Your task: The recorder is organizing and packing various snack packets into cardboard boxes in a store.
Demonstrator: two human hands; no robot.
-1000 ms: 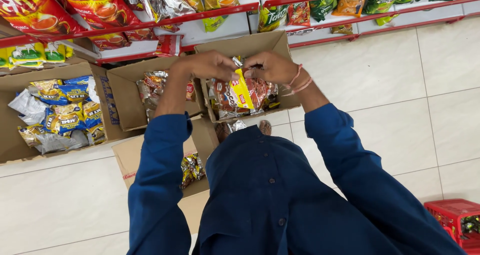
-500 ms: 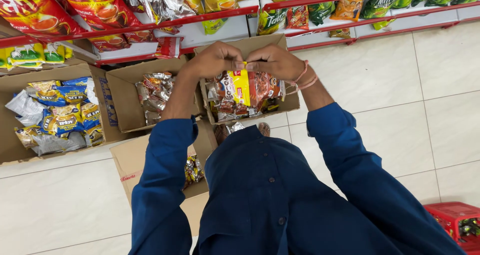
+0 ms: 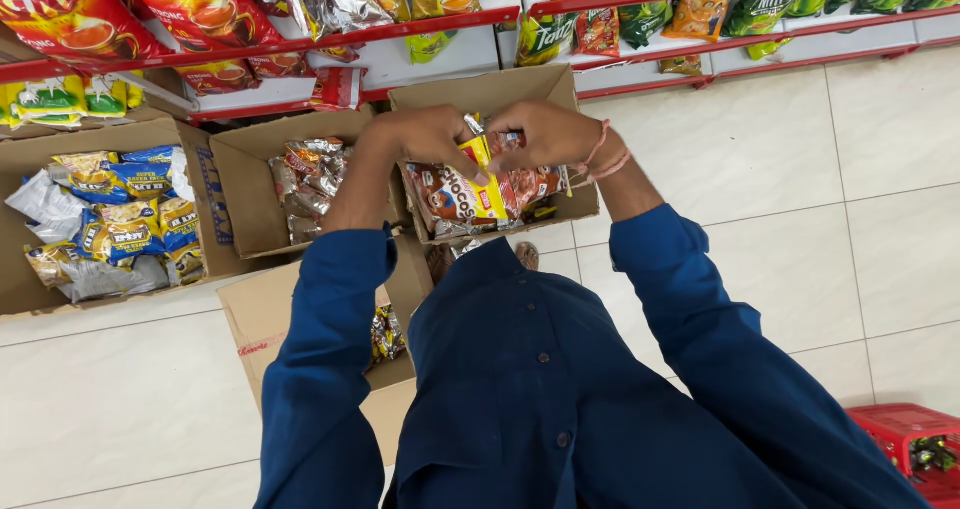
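Head view, looking down: big cardboard boxes sit on the tiled floor [image 3: 860,199] in front of a red-edged shelf [image 3: 300,44] stocked with snack and tea packs. Middle box [image 3: 500,89] is under both hands; next box to the left [image 3: 250,159] holds shiny brownish wrappers; far-left box [image 3: 20,269] holds blue-yellow packets; a lower box [image 3: 270,319] near the body holds a few more packs. Red basket [image 3: 890,434] bottom right. Since a second ago the bundle has been brought together: it was loosely fingered with a yellow piece sticking up, and now the hands sit closer and lower over it, so the sachets look gathered rather than loose. Left hand [image 3: 425,139] is curled closed on the left top edge of the sachet strip [image 3: 455,194]; right hand [image 3: 545,134], thread band on the wrist, is closed on the right top edge, fingertips nearly meeting the left's. The strip hangs just above the middle box opening: a bunch of small joined pouches, brown and red with a yellow panel, glossy, crinkled, overlapping one another. Exact pouch count can't be told.
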